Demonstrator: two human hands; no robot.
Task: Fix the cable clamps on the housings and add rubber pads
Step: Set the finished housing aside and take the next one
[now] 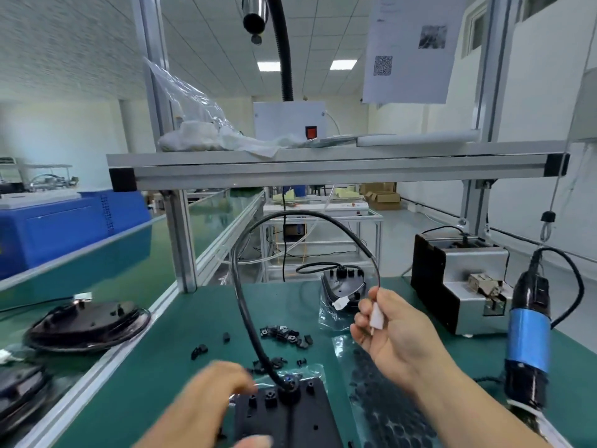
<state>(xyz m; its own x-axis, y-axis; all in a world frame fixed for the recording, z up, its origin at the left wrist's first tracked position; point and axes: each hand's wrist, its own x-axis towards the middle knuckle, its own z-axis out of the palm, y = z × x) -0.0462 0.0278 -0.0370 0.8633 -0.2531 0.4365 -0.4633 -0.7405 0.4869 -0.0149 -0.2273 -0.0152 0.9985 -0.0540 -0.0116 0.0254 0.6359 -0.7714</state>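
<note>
Beyond the right hand (pixel 392 328), a silver and black machine (pixel 465 282) sits on the green tabletop (pixel 155 367), and just to that hand's right an electric screwdriver (pixel 528 334) with a blue band hangs upright on its cord. Ahead of both hands lies a loose heap of small black cable clamps (pixel 286 334), with a few more scattered toward the left hand (pixel 213 396). A second housing (pixel 344 284) stands farther off in a clear bag, past the right hand's fingertips. Below the right wrist a sheet of round black rubber pads (pixel 381 402) lies flat on the tabletop. Far to the left of the left hand, 1 dark rounded housing (pixel 87 321) rests on the neighbouring conveyor.

The black cable (pixel 245 270) rises from the near housing (pixel 284 415), arcs high between the hands and comes down into the right hand, crossing in front of the clamp heap. The right hand is partly curled, thumb and fingers pinching the cable's white connector (pixel 377 316) upright. The left hand is blurred; it lies over the near housing's left edge with fingers loosely bent, and whether it grips anything cannot be told.
</note>
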